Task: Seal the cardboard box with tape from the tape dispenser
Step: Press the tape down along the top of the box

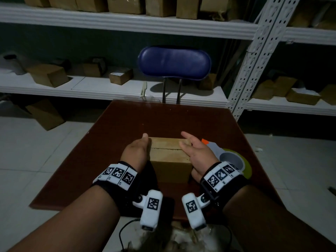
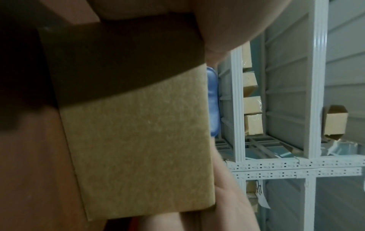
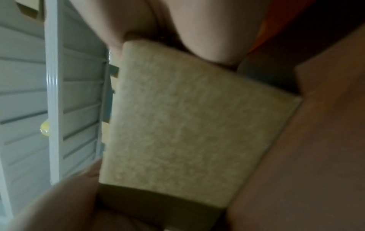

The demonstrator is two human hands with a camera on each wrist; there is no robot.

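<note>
A small cardboard box (image 1: 169,160) sits on the brown table (image 1: 109,142), its top flaps down and a bare seam running across the top. My left hand (image 1: 138,151) lies flat against the box's left side, thumb up by the far corner. My right hand (image 1: 192,151) is at the box's right side with its fingers spread, one resting on the top edge. Both wrist views are filled by a box (image 2: 138,148) side (image 3: 187,117) with fingers (image 2: 233,203) beside it. The tape dispenser (image 1: 216,149), white with an orange tip and a yellow-green roll, lies just right of my right hand, untouched.
A blue-backed chair (image 1: 174,62) stands at the table's far edge. White metal shelving (image 1: 109,88) with several cardboard boxes runs behind and to the right. More boxes lie on the tiled floor at the left (image 1: 45,115). A cable hangs near my lap.
</note>
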